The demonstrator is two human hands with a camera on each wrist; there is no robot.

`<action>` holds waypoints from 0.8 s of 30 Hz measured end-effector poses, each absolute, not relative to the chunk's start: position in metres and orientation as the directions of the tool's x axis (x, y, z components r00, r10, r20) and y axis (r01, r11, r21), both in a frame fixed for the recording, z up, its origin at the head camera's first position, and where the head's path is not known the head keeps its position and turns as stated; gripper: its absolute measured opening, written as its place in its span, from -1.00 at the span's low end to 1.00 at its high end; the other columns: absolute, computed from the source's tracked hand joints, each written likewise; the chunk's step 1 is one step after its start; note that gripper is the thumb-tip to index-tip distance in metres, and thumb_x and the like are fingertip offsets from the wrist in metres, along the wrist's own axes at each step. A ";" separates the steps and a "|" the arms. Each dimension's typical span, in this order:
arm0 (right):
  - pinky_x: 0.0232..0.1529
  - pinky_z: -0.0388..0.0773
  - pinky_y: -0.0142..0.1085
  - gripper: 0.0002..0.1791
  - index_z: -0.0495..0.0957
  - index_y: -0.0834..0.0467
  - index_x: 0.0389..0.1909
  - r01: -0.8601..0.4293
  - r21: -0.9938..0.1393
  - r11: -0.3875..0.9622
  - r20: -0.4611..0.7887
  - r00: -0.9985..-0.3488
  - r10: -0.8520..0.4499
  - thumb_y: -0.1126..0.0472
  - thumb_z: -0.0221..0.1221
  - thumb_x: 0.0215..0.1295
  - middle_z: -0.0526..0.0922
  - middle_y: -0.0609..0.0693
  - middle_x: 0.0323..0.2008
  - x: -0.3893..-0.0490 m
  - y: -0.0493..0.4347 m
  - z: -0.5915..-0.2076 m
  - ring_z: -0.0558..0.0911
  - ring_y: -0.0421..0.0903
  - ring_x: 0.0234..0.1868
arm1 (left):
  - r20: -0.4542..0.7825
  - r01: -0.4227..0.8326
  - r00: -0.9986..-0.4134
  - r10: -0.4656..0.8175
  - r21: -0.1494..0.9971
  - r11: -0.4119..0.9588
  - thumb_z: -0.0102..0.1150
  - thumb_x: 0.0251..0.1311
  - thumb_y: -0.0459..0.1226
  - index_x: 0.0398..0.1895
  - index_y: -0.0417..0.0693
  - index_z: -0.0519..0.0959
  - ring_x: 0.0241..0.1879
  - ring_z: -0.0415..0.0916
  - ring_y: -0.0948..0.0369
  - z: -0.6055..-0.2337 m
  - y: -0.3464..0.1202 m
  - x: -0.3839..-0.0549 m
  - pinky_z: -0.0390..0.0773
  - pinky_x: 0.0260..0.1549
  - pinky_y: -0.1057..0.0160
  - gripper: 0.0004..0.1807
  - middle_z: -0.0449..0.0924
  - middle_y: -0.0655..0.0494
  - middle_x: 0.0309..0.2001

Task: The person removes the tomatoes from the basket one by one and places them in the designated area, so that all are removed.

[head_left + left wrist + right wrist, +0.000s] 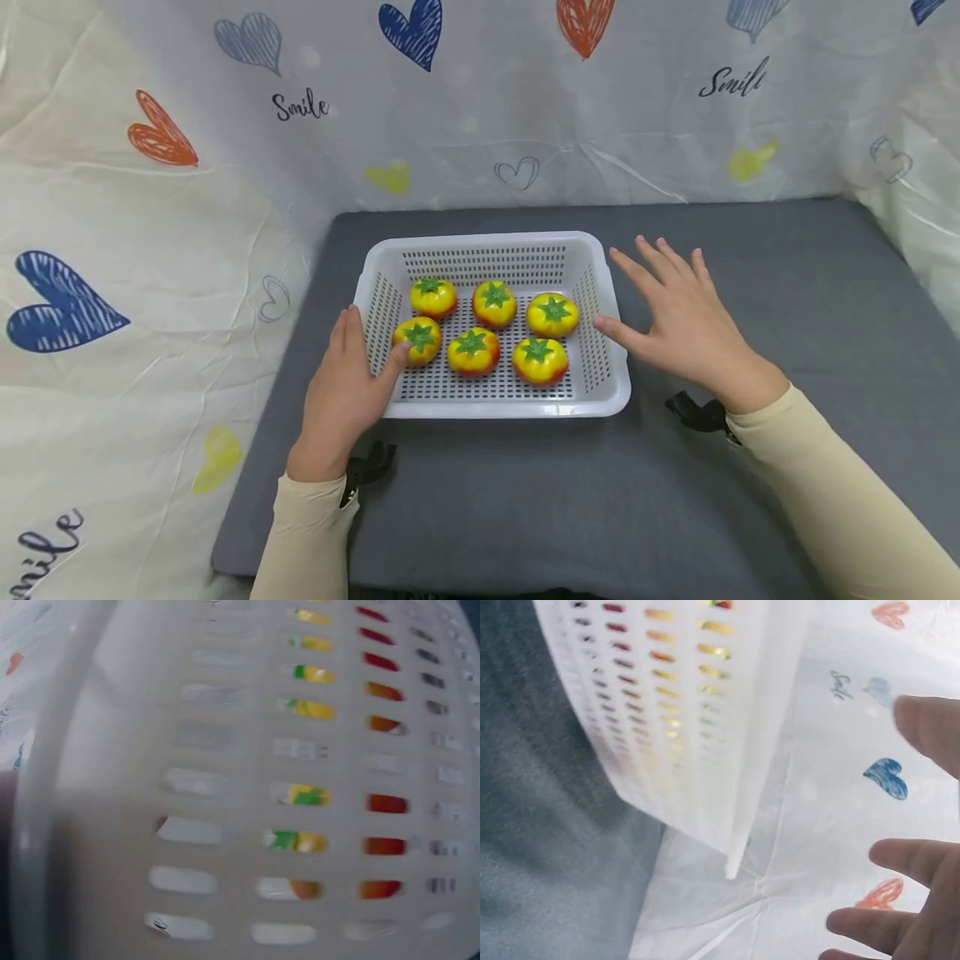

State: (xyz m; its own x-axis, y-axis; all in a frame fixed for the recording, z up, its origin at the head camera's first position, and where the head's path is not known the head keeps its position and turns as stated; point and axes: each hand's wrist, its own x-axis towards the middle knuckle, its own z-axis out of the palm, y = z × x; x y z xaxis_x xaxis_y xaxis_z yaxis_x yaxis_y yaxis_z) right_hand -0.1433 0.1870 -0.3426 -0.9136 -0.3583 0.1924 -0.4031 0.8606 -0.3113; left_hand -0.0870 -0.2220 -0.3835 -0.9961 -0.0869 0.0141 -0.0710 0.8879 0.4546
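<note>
My left hand straddled one rim of the white basket, grip unclear; my right hand, spread and empty, hung near the opposite rim.

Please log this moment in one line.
white rectangular plastic basket: holds six round yellow-red fruits | left hand: at left rim | right hand: spread near right rim
</note>
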 end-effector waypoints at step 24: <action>0.56 -0.21 0.34 -0.20 0.41 0.12 0.53 -0.495 -0.322 0.807 0.105 -0.866 -0.489 -0.17 0.31 0.37 0.43 0.29 0.46 -0.157 0.155 -0.317 0.32 0.27 0.51 | 0.035 -0.104 -0.989 -0.141 0.510 0.854 -0.26 0.55 -0.34 0.63 -0.35 0.11 0.44 0.31 -0.34 -0.382 -0.221 -0.085 0.29 0.34 -0.41 -0.37 0.01 -0.27 0.65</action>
State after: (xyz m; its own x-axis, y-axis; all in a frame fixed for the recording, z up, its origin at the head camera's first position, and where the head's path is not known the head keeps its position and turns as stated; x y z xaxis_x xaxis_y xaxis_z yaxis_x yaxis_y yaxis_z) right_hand -0.1566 0.1550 -0.3175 -0.8659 -0.4891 0.1049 -0.4948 0.8071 -0.3220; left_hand -0.0849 -0.2205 -0.3823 -0.9894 -0.1409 0.0349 -0.1036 0.8538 0.5101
